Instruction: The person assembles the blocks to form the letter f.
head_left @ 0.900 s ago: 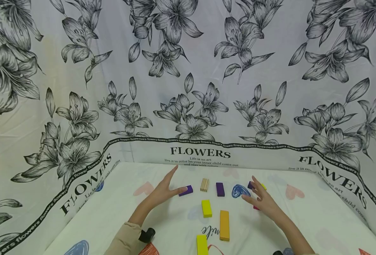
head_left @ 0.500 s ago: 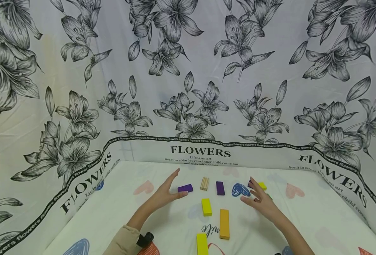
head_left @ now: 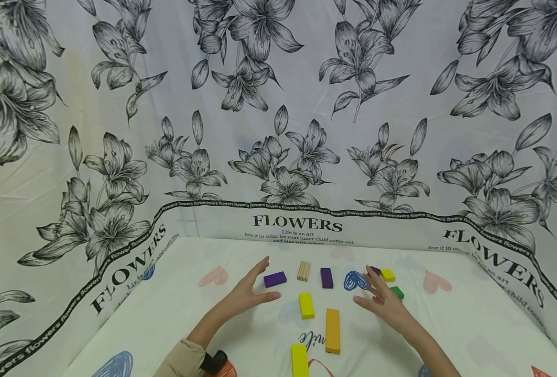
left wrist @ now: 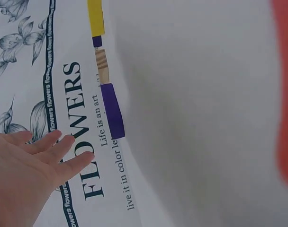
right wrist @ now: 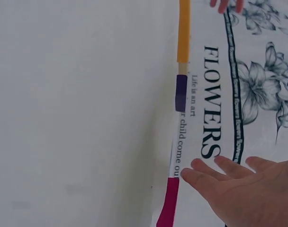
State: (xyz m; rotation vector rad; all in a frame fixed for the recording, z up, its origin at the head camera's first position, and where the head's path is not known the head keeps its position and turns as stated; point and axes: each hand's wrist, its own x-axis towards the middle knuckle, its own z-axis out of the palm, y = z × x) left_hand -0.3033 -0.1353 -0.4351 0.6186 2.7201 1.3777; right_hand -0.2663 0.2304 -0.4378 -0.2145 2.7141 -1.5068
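Orange block (head_left: pixel 332 331): near, mid-scene, long axis near-to-far. Right hand (head_left: pixel 389 306) and left hand (head_left: pixel 242 297): fingers spread, holding nothing. Leftmost purple block (head_left: pixel 275 279): just beyond and right of the left hand, the nearer one; long axis left-to-right.

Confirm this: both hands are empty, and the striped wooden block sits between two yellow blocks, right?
Not quite: in the head view, the striped wooden block sits between two purple blocks, not yellow ones. The left hand and right hand are empty.
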